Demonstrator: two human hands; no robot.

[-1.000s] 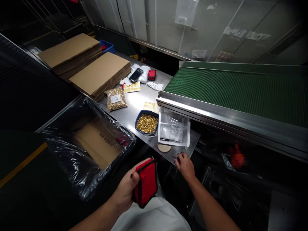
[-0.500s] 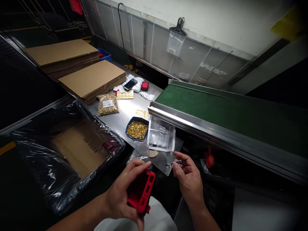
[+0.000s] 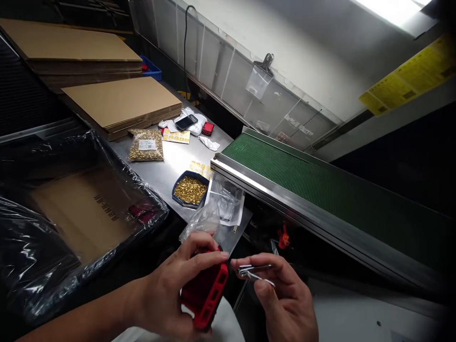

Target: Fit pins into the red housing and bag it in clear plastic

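Metal table (image 3: 175,157), cardboard stack (image 3: 123,100), filled bag (image 3: 145,148), blue tray (image 3: 183,203)

On the far left lie two stacks of flat cardboard (image 3: 123,102), with a blue crate (image 3: 152,72) just behind them. Right of the nearer stack, a black phone (image 3: 186,122) rests on a white bundle (image 3: 198,124). A green conveyor belt (image 3: 281,166) fills the right. Beyond it, a black clip (image 3: 265,63) holds a clear pouch (image 3: 259,83); a yellow sheet (image 3: 409,76) hangs far right.
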